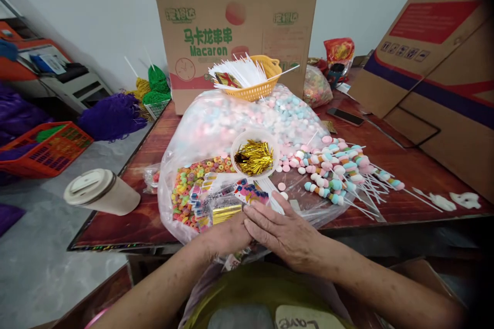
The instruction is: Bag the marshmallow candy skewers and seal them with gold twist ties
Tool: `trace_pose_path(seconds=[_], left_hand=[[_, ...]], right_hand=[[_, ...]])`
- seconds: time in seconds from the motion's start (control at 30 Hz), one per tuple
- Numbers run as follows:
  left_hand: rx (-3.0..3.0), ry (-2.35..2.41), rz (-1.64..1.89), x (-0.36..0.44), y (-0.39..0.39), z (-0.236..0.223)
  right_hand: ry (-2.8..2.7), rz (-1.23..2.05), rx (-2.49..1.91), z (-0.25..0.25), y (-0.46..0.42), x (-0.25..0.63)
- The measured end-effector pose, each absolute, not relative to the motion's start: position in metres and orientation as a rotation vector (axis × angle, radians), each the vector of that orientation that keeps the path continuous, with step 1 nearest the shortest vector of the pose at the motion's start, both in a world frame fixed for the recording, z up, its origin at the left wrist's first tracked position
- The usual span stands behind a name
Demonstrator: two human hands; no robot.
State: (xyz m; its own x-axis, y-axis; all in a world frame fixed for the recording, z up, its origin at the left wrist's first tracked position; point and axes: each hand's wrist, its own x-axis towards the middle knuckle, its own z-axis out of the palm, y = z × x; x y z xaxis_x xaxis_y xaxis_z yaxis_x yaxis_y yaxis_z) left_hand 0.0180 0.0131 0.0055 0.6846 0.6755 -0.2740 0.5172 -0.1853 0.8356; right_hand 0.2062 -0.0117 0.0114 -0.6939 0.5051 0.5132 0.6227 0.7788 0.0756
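Both hands meet at the table's near edge: the right hand (283,231) lies flat, fingers spread, over the left hand (227,236), whose grip is hidden. Just beyond them lie small printed packets (231,198) on a clear plastic bag (181,139) of pastel candies. A round bowl (254,157) of gold foil twist ties sits atop the bag.

Cardboard box (235,25): green "马卡龙串串" over "Macaron". Garment (297,323) at bottom edge: upside-down "Love".
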Motion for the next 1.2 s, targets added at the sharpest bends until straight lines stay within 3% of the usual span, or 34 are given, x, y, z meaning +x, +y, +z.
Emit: trace_pose_path(seconds=[0.1,0.23,0.4,0.53,0.6,0.67,0.73,0.8,0.9,1.1,1.2], left_hand=[[1.891,0.789,0.08,0.014,0.025,0.013],[1.958,0.696,-0.075,0.008,0.03,0.03],[2.737,0.855,-0.049,0.002,0.021,0.029],[3.054,0.743,0.512,-0.012,0.022,0.008],[2.848,0.886,0.865,-0.019,0.026,-0.005],[2.427,1.123,1.095,-0.023,0.028,-0.018],[1.929,1.284,1.155,-0.022,0.029,-0.027],[1.476,1.338,1.133,-0.019,0.03,-0.033],[1.03,1.329,1.116,-0.017,0.034,-0.033],[0.831,1.161,1.111,-0.013,0.045,-0.023],[0.729,1.119,1.083,-0.002,0.044,-0.013]], right_hand=[[-2.732,-0.368,-0.669,0.01,-0.009,0.204],[-2.785,-0.224,-0.808,0.001,-0.005,0.199],[-2.566,0.957,-1.178,-0.009,-0.002,0.186],[-2.538,1.315,-1.064,-0.006,0.023,0.187],[-2.529,1.264,-1.105,0.001,0.05,0.192],[-2.509,0.803,-1.407,0.006,0.082,0.195],[-2.448,0.332,-1.67,0.005,0.112,0.193],[-2.431,0.177,-1.74,0.0,0.132,0.188],[-2.439,0.187,-1.723,-0.006,0.145,0.185],[-2.344,0.379,-1.679,0.015,0.139,0.203],[-2.222,0.696,-1.558,0.028,0.106,0.202]])
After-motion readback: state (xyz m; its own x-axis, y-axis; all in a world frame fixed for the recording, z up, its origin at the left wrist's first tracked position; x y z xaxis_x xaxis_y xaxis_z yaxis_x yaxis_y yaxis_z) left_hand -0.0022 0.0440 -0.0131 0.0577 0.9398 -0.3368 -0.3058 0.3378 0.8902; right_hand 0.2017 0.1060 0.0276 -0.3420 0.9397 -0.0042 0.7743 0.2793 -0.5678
